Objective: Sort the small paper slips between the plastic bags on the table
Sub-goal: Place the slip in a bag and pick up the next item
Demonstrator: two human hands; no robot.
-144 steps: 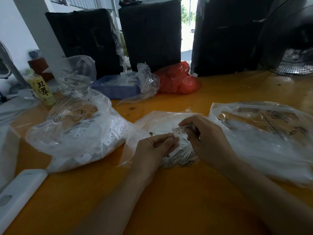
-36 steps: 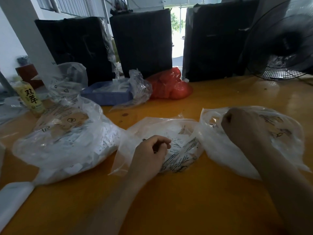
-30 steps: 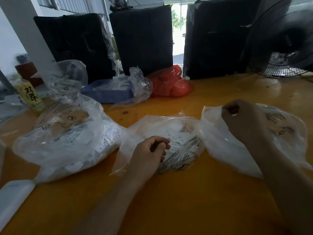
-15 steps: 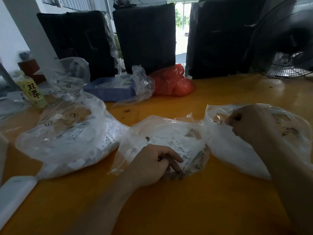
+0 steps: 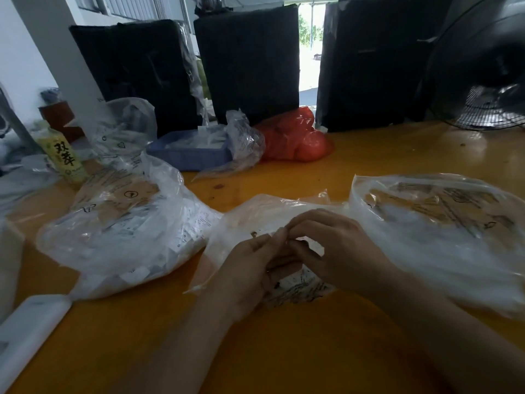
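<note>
Hands meet over the middle bag [image 5: 255,220], left hand [image 5: 250,268] and right hand [image 5: 335,251] curled, maybe pinching a slip I cannot see, and thin slips could stick together and drop.

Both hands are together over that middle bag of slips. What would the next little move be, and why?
Probably pinch one slip free and lift it clear of the middle bag. The left hand and right hand meet fingertip to fingertip above it, with printed slips showing just below. Motion blur hides whether a slip is already held. Open bags wait on either side, the left bag and right bag.
</note>
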